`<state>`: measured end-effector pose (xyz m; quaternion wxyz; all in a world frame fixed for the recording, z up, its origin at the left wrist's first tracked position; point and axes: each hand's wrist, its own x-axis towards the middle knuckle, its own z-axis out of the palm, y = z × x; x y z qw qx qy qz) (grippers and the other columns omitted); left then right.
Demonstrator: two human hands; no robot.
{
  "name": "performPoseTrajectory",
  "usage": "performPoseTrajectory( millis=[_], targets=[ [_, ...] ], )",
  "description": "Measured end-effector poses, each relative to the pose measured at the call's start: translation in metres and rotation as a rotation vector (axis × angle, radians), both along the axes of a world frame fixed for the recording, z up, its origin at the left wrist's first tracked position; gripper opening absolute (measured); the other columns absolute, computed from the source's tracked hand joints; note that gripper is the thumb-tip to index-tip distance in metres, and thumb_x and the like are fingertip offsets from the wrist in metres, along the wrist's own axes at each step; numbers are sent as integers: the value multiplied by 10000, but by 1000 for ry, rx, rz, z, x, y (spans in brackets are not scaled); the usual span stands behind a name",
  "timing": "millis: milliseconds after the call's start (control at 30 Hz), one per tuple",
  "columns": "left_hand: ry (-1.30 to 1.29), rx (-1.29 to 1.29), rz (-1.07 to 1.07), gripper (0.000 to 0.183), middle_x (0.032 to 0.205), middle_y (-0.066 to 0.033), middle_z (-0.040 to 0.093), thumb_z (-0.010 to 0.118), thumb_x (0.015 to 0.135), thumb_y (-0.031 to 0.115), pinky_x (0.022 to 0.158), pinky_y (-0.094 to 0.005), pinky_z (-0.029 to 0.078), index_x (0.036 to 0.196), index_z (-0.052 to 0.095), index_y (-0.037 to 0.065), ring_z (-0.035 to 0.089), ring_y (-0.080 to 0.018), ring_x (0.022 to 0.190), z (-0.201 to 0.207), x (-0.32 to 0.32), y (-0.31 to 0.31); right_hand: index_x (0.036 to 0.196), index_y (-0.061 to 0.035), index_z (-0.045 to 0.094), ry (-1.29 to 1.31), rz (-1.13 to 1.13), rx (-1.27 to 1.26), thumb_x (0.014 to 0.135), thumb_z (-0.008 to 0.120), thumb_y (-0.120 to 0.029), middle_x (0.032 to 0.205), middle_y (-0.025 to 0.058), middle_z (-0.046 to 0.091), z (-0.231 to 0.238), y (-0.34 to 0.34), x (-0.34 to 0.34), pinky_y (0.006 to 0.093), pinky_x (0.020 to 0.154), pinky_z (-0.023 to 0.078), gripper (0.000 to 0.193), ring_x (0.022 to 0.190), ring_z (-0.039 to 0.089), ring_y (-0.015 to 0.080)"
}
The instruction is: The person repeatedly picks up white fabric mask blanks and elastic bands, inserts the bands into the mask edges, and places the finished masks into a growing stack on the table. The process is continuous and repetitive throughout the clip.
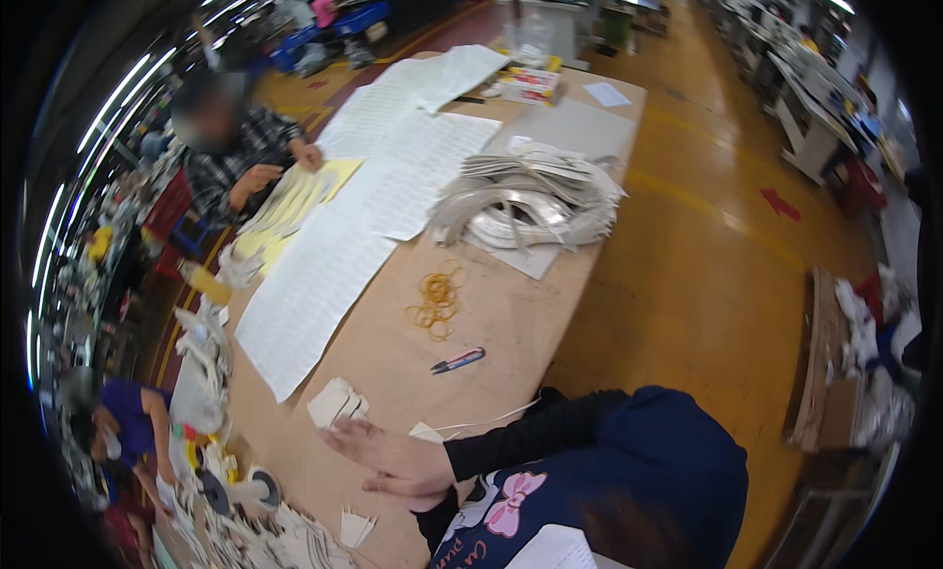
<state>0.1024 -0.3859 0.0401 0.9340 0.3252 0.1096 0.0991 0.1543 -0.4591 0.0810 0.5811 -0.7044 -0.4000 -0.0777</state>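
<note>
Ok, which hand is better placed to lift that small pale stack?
Probably your right hand: its fingertips are right by the small pale stack, while your left hand sits farther off, partly hidden.

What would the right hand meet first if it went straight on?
The right hand points leftward, so probably the small stack of pale pieces by its fingertips, possibly already touching; depth is unclear. Farther along lies the pale fabric heap.

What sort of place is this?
Probably a textile workshop: bundled whitish flat strips on a tan table, a white spool with dark flanges, and pale workbenches lined along the right.
</note>
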Motion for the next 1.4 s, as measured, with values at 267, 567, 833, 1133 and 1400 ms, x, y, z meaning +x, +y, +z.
performPoseTrajectory(
  millis=[267, 567, 833, 1133, 1400],
  targets=[
    [-265, -93, -121, 617, 1529, -129, 376, 269, 1046, 480, 1126, -395, 337, 1513, 335, 83, 390, -258, 1381, -2, 8, 18, 1546, -31, 239, -63, 108, -76, 995, 449, -439, 1637, 164, 146, 1, -10, 1, 538, 1199, 33, 717, 1516, 108, 355],
    [-341, -588, 98, 640, 1559, -117, 335, 262, 1042, 512, 1150, -400, 305, 1536, 297, 108, 339, -259, 1419, -14, 14, -9, 1518, -66, 331, -309, -108, -229, 990, 482, -407, 1628, 152, 183, 8, 6, 4, 541, 1203, 41, 646, 1499, 130, 394],
    [-501, -223, -248, 645, 1605, -85, 260, 247, 1049, 506, 1193, -403, 230, 1557, 237, 109, 257, -254, 1469, 0, 32, 29, 1518, -57, 333, -110, 375, -83, 974, 489, -444, 1607, 172, 242, 9, -8, -14, 517, 1199, 113, 686, 1475, 229, 368],
    [-73, -168, 59, 651, 1626, -70, 226, 260, 1045, 521, 1196, -403, 229, 1562, 236, 126, 253, -236, 1475, 29, 25, -29, 1500, -82, 384, -276, 17, -207, 967, 527, -326, 1574, 184, 309, 15, -9, 32, 539, 1181, 167, 604, 1437, 313, 364],
    [-308, -170, -4, 663, 1638, -84, 194, 255, 1046, 511, 1201, -388, 232, 1563, 228, 96, 203, -229, 1500, 12, 35, 19, 1497, 22, 344, -101, 280, -99, 959, 529, -259, 1554, 240, 310, -2, -20, -7, 477, 1181, 220, 634, 1457, 265, 398]
  ],
)
